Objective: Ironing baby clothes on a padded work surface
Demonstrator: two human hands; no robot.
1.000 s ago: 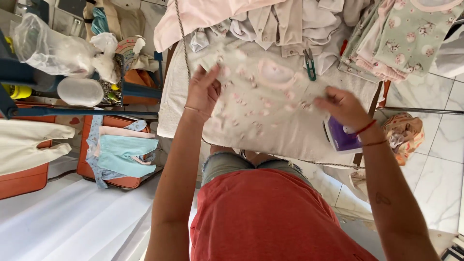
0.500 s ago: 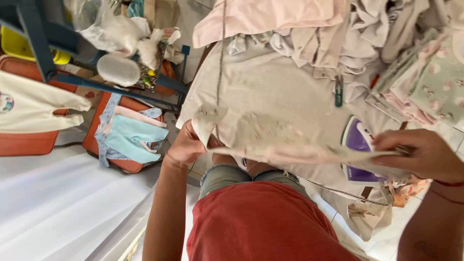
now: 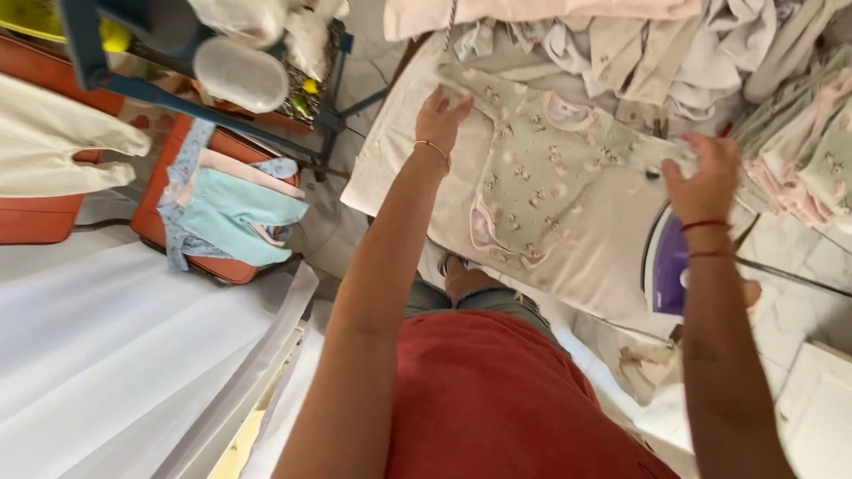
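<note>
On ironing board [image 3: 612, 266], both hands, left hand [image 3: 441, 115] and right hand [image 3: 706, 177], open, press baby bodysuit [image 3: 541, 177] flat; should smooth outward evenly.

A home laundry and ironing corner. A padded ironing board [image 3: 399, 168] fills the upper middle, heaped baby clothes [image 3: 674, 53] along the top, a purple iron [image 3: 667, 266] at right. Tiled floor [image 3: 816, 310] shows lower right.
</note>
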